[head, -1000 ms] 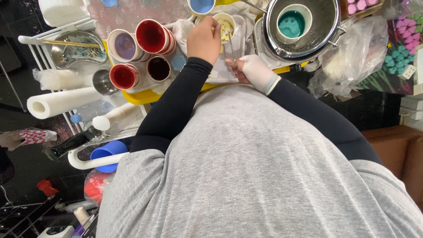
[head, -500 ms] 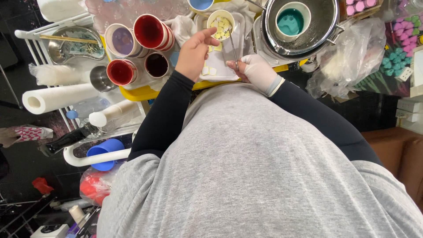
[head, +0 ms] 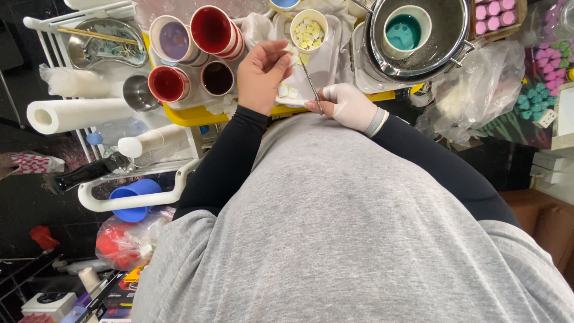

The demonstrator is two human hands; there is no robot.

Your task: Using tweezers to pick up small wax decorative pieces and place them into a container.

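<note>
Left hand: pinching pale chip | gloved right hand: gripping thin metal tool, tip unclear

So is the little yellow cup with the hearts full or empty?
Partly full. The yellow cup stands upright, and pale yellow and white pieces cover its bottom, below the rim. Whether they are hearts is too small to tell.

The gloved right hand is gripping a thin metal tool. The bare left hand is pinching a small pale piece beside the yellow cup

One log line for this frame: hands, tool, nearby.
left hand: bare, pinching small pale piece | right hand: gloved, holding thin metal tool | nearby: cup of yellow pieces
</note>
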